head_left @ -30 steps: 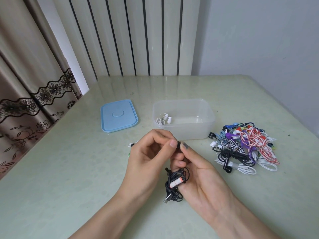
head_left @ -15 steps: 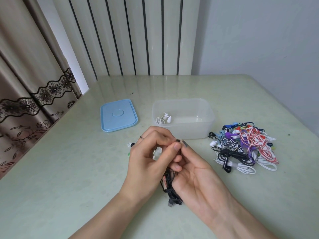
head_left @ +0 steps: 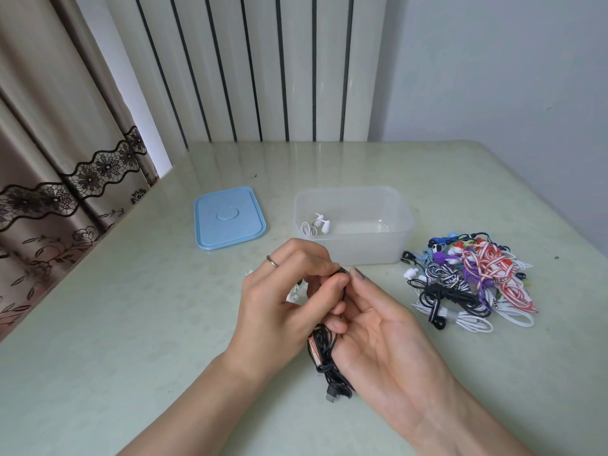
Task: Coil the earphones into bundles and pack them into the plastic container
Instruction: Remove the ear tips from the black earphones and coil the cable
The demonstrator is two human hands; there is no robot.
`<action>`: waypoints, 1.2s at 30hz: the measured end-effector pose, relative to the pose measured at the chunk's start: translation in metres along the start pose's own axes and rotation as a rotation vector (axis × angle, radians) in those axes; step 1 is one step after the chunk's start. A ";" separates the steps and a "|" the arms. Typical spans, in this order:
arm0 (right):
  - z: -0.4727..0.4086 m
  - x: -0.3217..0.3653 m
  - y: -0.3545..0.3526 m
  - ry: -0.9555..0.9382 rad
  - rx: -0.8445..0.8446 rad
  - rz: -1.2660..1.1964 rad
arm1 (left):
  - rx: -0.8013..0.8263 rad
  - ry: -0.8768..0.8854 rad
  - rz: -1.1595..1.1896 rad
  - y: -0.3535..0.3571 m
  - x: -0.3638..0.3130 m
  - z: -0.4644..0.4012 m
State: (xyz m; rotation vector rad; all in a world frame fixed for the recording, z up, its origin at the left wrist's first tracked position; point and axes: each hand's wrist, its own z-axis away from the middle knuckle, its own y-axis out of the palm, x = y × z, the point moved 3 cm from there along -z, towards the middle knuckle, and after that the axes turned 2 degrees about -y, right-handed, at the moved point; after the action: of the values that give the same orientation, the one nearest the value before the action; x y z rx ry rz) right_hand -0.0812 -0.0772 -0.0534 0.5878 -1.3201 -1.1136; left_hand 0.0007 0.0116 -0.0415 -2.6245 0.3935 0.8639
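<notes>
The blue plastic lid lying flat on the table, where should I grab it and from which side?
Take the blue rectangular plastic lid by its raised rim at the near long edge, coming from the left with the left hand. It lies flat, so there is no grip on top; that side looks open, while the clear plastic container stands to its right.

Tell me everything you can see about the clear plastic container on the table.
The plastic container is a rectangular tub of translucent, frosted plastic with rounded corners, standing upright and open on the table. Its blue lid lies flat, apart, to its left. Inside, at the left end, rests one coiled white earphone bundle; the rest looks empty. Neither hand touches it.
</notes>
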 end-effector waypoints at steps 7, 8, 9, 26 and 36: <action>-0.001 -0.001 -0.001 0.035 0.033 -0.003 | 0.018 -0.034 -0.025 0.000 0.000 0.001; -0.001 -0.001 -0.001 0.034 0.033 0.002 | 0.018 -0.043 -0.035 0.000 0.001 0.001; 0.000 -0.001 -0.001 0.033 0.033 0.009 | 0.017 -0.051 -0.044 0.000 0.001 0.001; -0.004 0.010 -0.001 -0.034 0.015 0.223 | 0.051 -0.138 0.011 -0.001 0.005 0.002; -0.011 0.025 -0.011 -0.142 0.067 0.368 | 0.062 -0.145 -0.105 -0.010 0.005 0.000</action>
State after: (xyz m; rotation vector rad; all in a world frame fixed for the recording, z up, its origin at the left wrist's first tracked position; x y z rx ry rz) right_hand -0.0769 -0.1064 -0.0544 0.3001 -1.5203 -0.8224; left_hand 0.0083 0.0195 -0.0426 -2.4827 0.2385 0.9831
